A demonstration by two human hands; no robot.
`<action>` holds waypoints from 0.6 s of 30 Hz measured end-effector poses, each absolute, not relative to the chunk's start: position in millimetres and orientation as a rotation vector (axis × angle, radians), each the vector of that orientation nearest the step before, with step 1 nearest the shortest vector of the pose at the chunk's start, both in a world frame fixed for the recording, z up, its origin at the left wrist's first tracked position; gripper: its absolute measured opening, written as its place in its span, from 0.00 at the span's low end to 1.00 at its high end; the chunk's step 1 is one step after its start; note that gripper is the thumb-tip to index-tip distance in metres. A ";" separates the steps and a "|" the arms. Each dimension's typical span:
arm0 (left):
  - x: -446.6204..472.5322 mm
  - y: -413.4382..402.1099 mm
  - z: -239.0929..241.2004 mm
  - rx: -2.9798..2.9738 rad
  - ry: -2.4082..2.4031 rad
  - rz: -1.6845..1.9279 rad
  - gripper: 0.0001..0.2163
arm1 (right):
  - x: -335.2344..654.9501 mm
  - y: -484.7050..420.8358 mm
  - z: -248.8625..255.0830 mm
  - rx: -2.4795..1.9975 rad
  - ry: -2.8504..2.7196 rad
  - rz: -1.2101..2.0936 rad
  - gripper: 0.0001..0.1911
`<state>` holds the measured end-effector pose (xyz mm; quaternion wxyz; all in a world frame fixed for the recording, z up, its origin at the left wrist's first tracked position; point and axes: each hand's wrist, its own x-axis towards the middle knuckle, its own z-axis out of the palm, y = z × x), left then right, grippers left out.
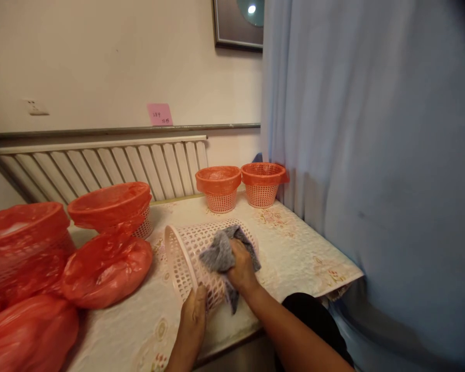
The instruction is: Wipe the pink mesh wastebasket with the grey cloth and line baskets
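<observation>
A pale pink perforated plastic basket (196,245) lies on its side on the table, its mouth facing left. My left hand (195,310) grips the rim of this basket at the near side, thumb along the edge. In my right hand (241,266) is a bunched grey cloth (220,252), pressed against the upper side of the basket. One end of the cloth hangs down in front of the basket. The fingertips of my right hand are partly hidden by the cloth.
Baskets lined with red plastic bags stand at the back, a left one (219,181) and a right one (264,174). More red-bagged baskets (108,204) and a filled red bag (31,333) crowd the left. A blue curtain (372,155) borders the table (302,258) on the right.
</observation>
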<state>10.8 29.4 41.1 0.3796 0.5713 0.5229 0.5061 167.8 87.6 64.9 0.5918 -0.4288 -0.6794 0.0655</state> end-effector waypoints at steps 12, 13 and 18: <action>-4.4 28.4 40.8 1.457 1.273 1.222 0.31 | 223.2 141.9 37.1 -1.517 -0.893 0.204 0.14; -6.3 27.0 38.1 1.458 1.274 1.204 0.30 | 222.9 141.3 36.5 -1.511 -0.893 0.201 0.14; -15.6 23.5 20.6 1.556 1.215 1.092 0.31 | 218.9 138.4 41.6 -1.504 -0.898 0.199 0.15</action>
